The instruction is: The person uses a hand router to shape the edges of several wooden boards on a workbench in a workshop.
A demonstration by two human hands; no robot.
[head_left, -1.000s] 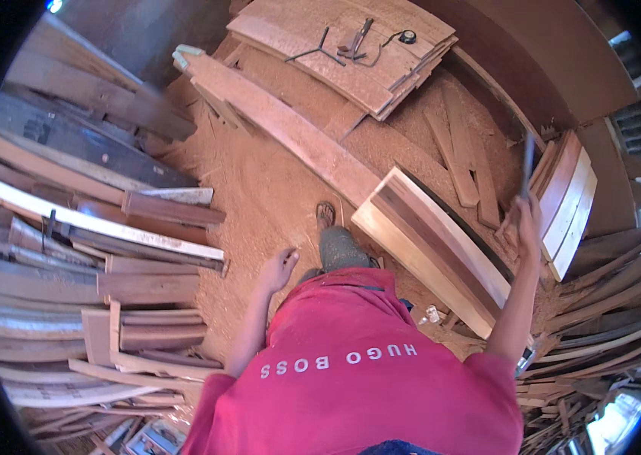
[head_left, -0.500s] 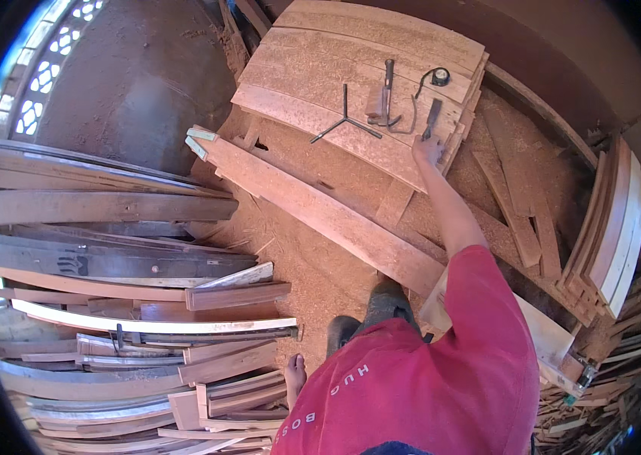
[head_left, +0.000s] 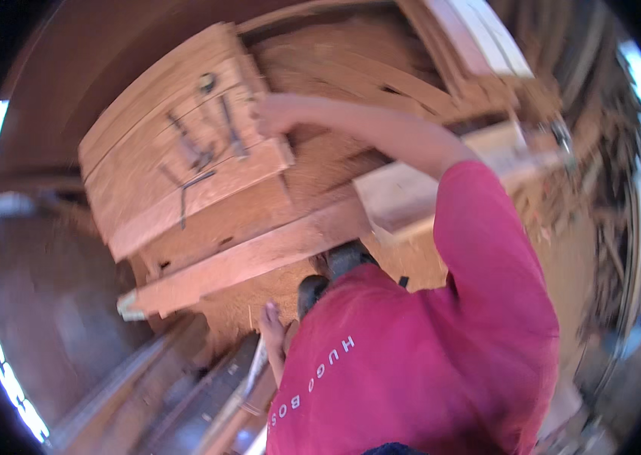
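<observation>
Head view: my right hand (head_left: 275,115), grip unclear in the blur, reaches just beside the metal tools (head_left: 206,152) on the stacked planks (head_left: 146,189).

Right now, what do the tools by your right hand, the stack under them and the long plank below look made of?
The tools near the right hand look like dark, dull metal: thin grey bars, one bent like an angled key. The stack seems to be raw wooden boards, pale brown with visible layered edges and a dusty, unfinished face. The long plank looks like rough reddish wood, also unfinished.
</observation>
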